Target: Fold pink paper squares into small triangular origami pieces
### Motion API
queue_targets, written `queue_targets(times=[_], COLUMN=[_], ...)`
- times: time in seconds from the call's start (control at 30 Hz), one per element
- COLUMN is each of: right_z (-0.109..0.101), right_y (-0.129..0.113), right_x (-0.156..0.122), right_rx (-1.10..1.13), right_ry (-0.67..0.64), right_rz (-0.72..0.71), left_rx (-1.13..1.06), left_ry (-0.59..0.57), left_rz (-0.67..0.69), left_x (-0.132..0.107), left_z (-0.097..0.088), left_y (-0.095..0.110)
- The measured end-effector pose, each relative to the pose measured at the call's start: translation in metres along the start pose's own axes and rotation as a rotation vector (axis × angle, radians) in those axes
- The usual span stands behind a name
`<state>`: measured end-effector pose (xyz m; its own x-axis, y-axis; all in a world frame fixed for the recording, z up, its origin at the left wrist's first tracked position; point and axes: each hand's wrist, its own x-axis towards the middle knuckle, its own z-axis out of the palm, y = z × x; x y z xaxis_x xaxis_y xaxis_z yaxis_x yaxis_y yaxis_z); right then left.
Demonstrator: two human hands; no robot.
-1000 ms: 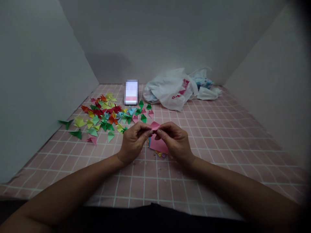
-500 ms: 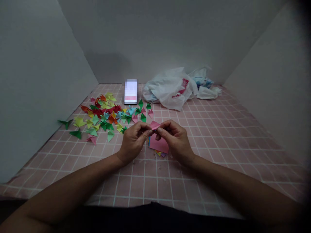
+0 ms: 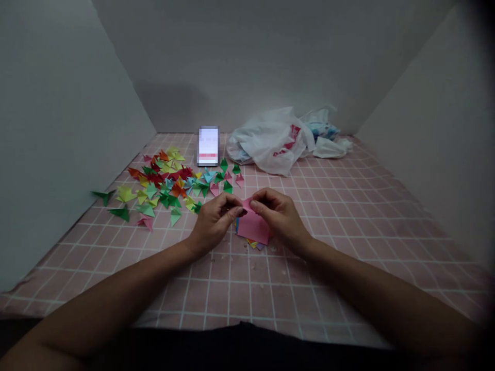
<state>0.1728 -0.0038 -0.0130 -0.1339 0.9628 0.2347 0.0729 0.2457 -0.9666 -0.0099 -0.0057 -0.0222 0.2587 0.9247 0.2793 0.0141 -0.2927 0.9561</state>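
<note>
Between my two hands is a small pink piece of folded paper (image 3: pixel 247 203), mostly covered by the fingers. My left hand (image 3: pixel 217 219) pinches its left side with thumb and forefinger. On the other side, the thumb and fingers of my right hand (image 3: pixel 281 219) are closed on it too. Just below lies a stack of square paper sheets (image 3: pixel 253 230), pink on top, with blue, yellow and purple edges peeking out. The details of the folds are too small and dim to make out.
Many folded paper shapes (image 3: pixel 166 180) in red, green, yellow, orange, blue and pink spread over the left of the checked tablecloth (image 3: pixel 332 216). Behind them a lit phone (image 3: pixel 208 146) stands upright. White plastic bags (image 3: pixel 270 139) lie at the back, near the walls.
The pink folded paper sits lower between the fingers, with less of it standing up above them. My right hand has shifted slightly; the surroundings look the same.
</note>
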Motion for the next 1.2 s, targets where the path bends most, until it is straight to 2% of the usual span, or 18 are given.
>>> queue_targets(times=[0.07,0.17,0.37,0.53,0.7,0.9,1.2], right_z=[0.0,0.002,0.006,0.008,0.009,0.009,0.007], right_y=[0.0,0.001,0.008,0.01,0.009,0.009,0.009], right_x=[0.0,-0.003,-0.007,-0.009,-0.009,-0.008,-0.008], right_rx=[-0.008,-0.048,-0.122,-0.184,-0.06,0.026,-0.113], right_ry=[-0.029,-0.007,-0.006,-0.04,-0.025,-0.074,-0.081], right_rz=[-0.001,-0.029,-0.103,-0.126,-0.011,0.028,-0.151], left_rx=[-0.1,-0.218,-0.211,-0.148,-0.259,-0.257,-0.164], left_ry=[-0.003,0.043,0.07,0.131,0.094,0.105,0.065], left_rz=[-0.064,-0.162,-0.334,-0.313,-0.315,-0.321,-0.425], left_x=[0.001,0.001,-0.002,-0.002,-0.003,-0.002,-0.001], left_z=[0.001,0.003,0.006,0.005,0.006,0.006,0.005], left_y=[0.002,0.008,0.014,0.013,0.012,0.012,0.016])
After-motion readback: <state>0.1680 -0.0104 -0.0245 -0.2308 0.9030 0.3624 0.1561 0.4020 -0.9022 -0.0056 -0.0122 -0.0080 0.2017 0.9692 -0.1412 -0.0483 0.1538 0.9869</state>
